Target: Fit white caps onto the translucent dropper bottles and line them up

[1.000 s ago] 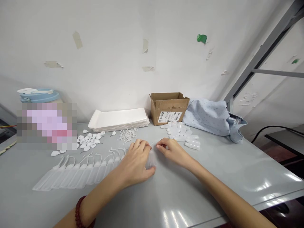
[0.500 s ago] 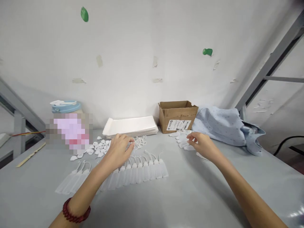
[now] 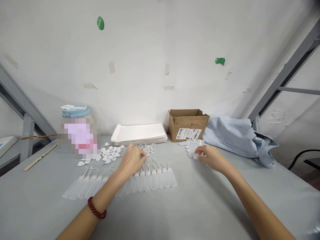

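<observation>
My left hand (image 3: 132, 158), a dark red bead bracelet (image 3: 96, 208) on its wrist, is above the table with its fingers curled together. At its fingertips lies a small heap of white cord loops (image 3: 149, 149); whether a loop is in the fingers is hidden. My right hand (image 3: 210, 156) has thumb and fingers closed on a translucent white sleeve (image 3: 192, 154), beside a few more like it. Across the table in front runs a row of translucent sleeves with white caps and cord loops (image 3: 154, 181), partly covered by my left forearm.
Loose white caps (image 3: 110, 154) lie left of my left hand. Behind are a stack of white envelopes (image 3: 140, 133), an open cardboard box (image 3: 188, 125) and light blue cloth (image 3: 230, 136). A blue-lidded container (image 3: 76, 112) and a thin wooden strip (image 3: 40, 158) are at left.
My left hand has shifted slightly right and its fingers have drawn together by the cord loops. My right hand has lowered and closed on a sleeve. The camera view has shifted slightly.
</observation>
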`<action>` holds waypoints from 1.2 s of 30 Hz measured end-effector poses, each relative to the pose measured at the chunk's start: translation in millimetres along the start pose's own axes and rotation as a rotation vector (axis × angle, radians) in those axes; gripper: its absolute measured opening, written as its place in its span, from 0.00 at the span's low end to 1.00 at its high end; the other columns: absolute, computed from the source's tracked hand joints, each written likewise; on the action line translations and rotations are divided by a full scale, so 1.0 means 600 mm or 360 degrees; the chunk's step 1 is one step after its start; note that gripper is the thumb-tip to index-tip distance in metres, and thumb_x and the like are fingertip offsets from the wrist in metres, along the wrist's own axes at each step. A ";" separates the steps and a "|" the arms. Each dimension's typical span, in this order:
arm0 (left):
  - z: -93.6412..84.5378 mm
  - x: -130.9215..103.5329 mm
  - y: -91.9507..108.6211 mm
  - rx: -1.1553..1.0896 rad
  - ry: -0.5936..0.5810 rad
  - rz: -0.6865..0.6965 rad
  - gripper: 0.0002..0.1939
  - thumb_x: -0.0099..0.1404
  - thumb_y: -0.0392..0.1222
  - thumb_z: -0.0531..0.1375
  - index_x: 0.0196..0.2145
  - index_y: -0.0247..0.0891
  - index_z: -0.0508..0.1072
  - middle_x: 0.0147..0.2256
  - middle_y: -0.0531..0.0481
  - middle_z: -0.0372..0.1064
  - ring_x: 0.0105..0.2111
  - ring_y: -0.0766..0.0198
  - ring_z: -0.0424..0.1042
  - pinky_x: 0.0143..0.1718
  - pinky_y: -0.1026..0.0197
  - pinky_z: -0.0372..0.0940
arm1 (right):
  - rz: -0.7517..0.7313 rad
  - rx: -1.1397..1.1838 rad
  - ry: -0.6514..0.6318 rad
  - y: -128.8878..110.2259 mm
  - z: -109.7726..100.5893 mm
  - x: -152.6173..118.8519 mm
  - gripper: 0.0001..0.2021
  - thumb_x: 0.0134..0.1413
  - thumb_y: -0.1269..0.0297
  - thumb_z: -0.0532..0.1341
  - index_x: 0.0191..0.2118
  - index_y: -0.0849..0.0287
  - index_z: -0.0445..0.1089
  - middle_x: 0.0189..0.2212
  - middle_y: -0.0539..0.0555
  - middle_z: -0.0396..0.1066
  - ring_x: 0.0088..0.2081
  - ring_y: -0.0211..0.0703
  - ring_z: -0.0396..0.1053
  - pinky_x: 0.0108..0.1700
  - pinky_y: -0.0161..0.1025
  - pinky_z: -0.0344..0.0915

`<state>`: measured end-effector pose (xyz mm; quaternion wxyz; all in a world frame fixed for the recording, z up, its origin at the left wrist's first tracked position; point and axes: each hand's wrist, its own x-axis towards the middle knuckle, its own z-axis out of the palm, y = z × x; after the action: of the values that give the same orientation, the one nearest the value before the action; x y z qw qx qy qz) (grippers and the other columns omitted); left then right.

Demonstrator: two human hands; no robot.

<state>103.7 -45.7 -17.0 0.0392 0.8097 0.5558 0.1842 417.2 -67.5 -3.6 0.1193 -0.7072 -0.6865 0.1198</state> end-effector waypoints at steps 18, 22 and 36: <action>-0.035 0.018 -0.003 -0.0543 0.0050 -0.0354 0.19 0.56 0.51 0.51 0.27 0.36 0.76 0.26 0.49 0.74 0.21 0.61 0.63 0.25 0.61 0.58 | 0.0006 -0.0053 -0.0046 -0.025 0.001 -0.011 0.13 0.45 0.77 0.59 0.38 0.60 0.74 0.38 0.56 0.74 0.40 0.47 0.69 0.31 0.34 0.56; -0.032 0.019 0.000 -0.0655 0.0098 -0.0424 0.20 0.54 0.54 0.52 0.27 0.36 0.76 0.26 0.49 0.73 0.22 0.61 0.63 0.25 0.61 0.57 | 0.0005 -0.0055 -0.0074 -0.026 0.003 -0.012 0.13 0.44 0.77 0.59 0.37 0.59 0.73 0.37 0.55 0.74 0.40 0.47 0.69 0.31 0.33 0.57; -0.026 0.022 -0.002 -0.0885 0.0159 -0.0624 0.14 0.49 0.49 0.55 0.20 0.37 0.73 0.19 0.52 0.66 0.24 0.59 0.64 0.25 0.62 0.53 | 0.0043 -0.0062 -0.0086 -0.019 0.002 -0.014 0.13 0.43 0.75 0.59 0.38 0.58 0.72 0.39 0.55 0.73 0.42 0.47 0.69 0.31 0.33 0.58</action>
<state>101.5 -35.5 0.7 0.2656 0.6359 0.6306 0.3571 406.0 -75.4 -1.1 0.0853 -0.7151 -0.6821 0.1271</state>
